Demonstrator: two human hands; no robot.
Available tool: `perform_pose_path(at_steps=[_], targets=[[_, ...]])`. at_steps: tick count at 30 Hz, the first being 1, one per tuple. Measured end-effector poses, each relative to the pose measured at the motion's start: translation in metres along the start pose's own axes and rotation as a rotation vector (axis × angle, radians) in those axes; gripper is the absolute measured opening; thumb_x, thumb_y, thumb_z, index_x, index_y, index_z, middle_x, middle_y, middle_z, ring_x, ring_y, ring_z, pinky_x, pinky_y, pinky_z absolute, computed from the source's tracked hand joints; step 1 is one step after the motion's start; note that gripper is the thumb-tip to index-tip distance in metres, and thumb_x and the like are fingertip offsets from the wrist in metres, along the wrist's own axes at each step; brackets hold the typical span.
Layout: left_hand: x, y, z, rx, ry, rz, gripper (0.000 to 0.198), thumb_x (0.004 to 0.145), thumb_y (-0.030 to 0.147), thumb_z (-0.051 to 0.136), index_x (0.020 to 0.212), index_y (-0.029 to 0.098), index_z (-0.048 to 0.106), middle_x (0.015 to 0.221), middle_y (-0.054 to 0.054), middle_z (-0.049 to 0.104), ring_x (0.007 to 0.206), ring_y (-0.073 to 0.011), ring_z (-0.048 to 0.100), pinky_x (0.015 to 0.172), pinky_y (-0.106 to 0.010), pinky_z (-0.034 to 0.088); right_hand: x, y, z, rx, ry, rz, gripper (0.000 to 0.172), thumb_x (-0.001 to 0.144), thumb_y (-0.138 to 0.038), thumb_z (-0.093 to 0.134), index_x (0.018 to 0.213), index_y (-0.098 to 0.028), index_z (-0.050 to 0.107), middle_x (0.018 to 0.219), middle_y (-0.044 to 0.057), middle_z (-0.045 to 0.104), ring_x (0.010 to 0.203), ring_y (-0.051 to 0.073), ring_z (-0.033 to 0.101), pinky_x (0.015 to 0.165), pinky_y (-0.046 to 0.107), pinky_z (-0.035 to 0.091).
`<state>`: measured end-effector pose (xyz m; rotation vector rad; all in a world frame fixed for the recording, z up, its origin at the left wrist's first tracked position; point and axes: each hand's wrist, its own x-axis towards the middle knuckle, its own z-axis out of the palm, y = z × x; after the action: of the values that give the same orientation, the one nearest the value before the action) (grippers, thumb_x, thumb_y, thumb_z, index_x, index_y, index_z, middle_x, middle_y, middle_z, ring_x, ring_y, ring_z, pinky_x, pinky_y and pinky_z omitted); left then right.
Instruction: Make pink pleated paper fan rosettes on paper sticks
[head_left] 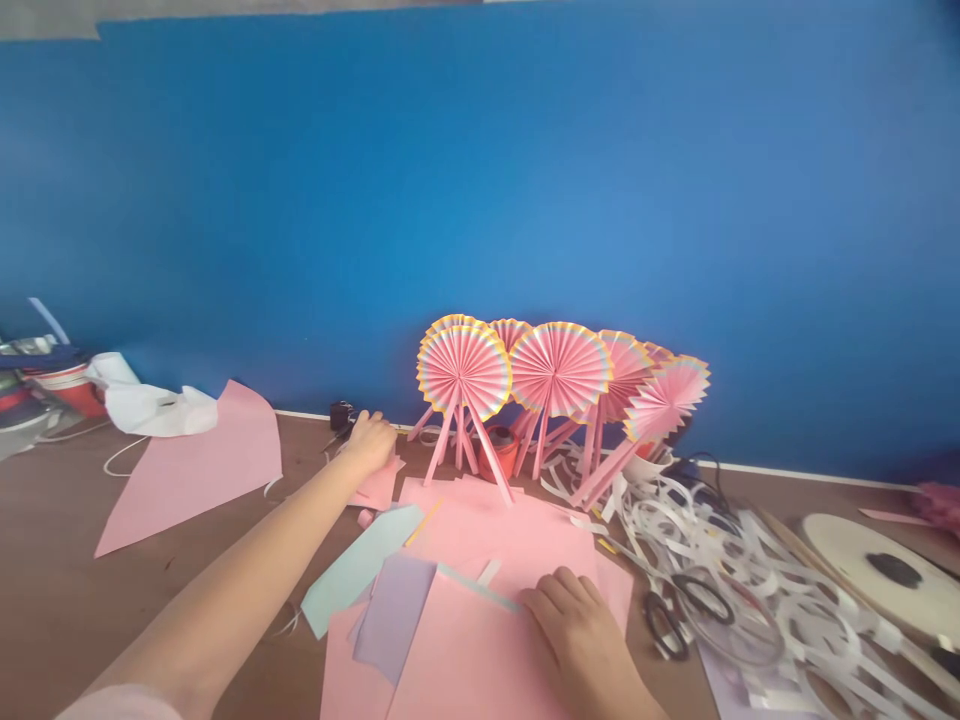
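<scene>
My left hand (371, 443) is stretched out to the back of the table, fingers curled downward. Its fingertips are hidden, so what they hold cannot be made out. Right by it are a small black object (342, 416) and a piece of pink paper (377, 487). My right hand (581, 632) lies on a large sheet of pink paper (469, 650), fingers extended over its upper edge, which has a pale blue strip. Left of that sheet lie a purple paper piece (396, 612) and a light blue paper piece (364, 568).
Several pleated pink paper fans (559, 372) on paper legs stand against the blue wall (480, 180). Scissors (666, 625) lie beside tangled white strips (787, 590) at right, near a round reel (877, 570). At left are pink paper (202, 490) and a white mask (161, 410).
</scene>
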<state>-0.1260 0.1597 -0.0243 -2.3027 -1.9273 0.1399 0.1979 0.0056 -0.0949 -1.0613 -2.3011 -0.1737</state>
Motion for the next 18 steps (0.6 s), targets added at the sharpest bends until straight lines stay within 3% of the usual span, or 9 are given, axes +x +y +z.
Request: perform_pose_path(at_steps=[4,12,18], targets=[[0.001,0.003,-0.001,0.022,0.007,-0.033,0.033,0.089,0.032,0.057,0.118,0.017,0.055,0.119,-0.009,0.058,0.100,-0.0223,0.060,0.083,-0.043,0.052,0.005,-0.004,-0.011,-0.021,-0.079,0.020,0.016,0.082,-0.008,0.051,0.074,-0.021,0.057,0.068,0.001,0.056,0.067,0.018,0.045,0.061,0.030,0.026],[0.002,0.010,0.005,0.035,0.018,-0.089,0.033,0.089,0.032,0.057,0.118,0.016,0.055,0.119,-0.010,0.058,0.100,-0.0224,0.060,0.083,-0.043,0.052,0.006,-0.005,-0.008,0.091,0.002,0.028,0.023,0.083,-0.005,0.044,0.075,-0.021,0.060,0.067,0.001,0.056,0.066,0.019,0.043,0.061,0.030,0.023],[-0.006,0.017,-0.008,-0.034,0.154,-0.181,0.027,0.089,0.029,0.056,0.111,0.014,0.059,0.113,-0.011,0.061,0.101,-0.0242,0.059,0.084,-0.044,0.050,0.006,-0.005,-0.008,0.112,0.009,0.046,0.023,0.083,-0.005,0.045,0.075,-0.021,0.060,0.066,0.001,0.056,0.066,0.018,0.042,0.061,0.029,0.023]])
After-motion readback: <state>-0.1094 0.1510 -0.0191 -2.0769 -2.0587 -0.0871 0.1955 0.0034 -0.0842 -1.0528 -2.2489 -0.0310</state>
